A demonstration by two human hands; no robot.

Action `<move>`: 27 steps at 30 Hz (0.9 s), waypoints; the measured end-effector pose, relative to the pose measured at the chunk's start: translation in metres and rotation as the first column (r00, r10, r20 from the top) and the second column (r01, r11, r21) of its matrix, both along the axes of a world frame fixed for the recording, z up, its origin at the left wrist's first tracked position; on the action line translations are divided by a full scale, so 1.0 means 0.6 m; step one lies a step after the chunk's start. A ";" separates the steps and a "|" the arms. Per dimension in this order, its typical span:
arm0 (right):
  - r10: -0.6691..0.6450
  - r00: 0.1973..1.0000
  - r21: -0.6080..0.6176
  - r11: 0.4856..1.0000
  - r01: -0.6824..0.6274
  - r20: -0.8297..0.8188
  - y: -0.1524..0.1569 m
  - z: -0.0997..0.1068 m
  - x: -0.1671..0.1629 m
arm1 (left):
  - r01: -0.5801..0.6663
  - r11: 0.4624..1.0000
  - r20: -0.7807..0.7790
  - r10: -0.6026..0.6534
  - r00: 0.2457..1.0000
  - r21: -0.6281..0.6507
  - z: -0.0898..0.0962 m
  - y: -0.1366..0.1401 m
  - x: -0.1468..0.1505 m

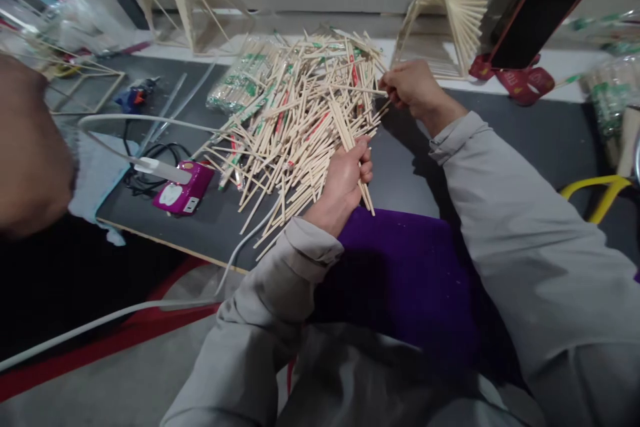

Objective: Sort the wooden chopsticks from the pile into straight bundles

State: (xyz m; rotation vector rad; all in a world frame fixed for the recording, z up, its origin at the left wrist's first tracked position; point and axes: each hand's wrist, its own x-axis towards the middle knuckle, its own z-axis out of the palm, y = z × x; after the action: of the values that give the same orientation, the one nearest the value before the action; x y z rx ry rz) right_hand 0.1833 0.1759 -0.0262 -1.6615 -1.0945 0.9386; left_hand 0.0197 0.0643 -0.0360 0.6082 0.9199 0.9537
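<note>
A big jumbled pile of wooden chopsticks [300,120] covers the middle of the dark tabletop, mixed with green-and-red printed wrappers. My left hand [347,172], at the pile's near right side, is closed around a small bundle of chopsticks [341,121] that points up and away from me. At the right edge of the pile, my right hand [413,90] pinches the end of a single chopstick [363,90], which lies across the top of the heap. Its fingertips are partly hidden. Purple cloth [400,260] lies below my hands at the table edge.
Stick-built frames [463,13] stand along the back wall. A magenta power strip [184,188] with a white plug and cable sits left of the pile, near a blue glue gun [136,95]. Packed chopsticks [245,73] lie behind. Another person's blurred hand [33,147] is at far left.
</note>
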 end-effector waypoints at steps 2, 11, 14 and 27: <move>0.036 0.996 -0.043 0.998 -0.039 -0.081 -0.016 0.014 -0.001 | -0.029 1.000 0.016 0.029 0.999 -0.009 -0.001 -0.001 0.001; 0.395 0.915 -0.138 0.905 -0.403 -0.083 -0.127 0.054 0.004 | -0.039 0.999 0.032 0.038 0.999 0.005 -0.001 -0.001 0.002; 0.408 0.889 -0.141 0.887 -0.440 -0.208 -0.178 0.046 0.008 | -0.045 0.999 0.029 0.044 0.999 0.025 -0.002 0.001 0.001; 0.183 0.838 -0.054 0.968 -0.245 -0.514 -0.302 0.033 -0.020 | -0.169 0.979 -0.085 0.179 0.980 0.114 -0.011 0.025 -0.007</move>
State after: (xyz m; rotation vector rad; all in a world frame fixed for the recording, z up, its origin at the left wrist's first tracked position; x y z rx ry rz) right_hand 0.1716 -0.0051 -0.0065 -1.2798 -0.8795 1.5129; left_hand 0.0158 0.0793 -0.0423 0.6754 1.0241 1.1441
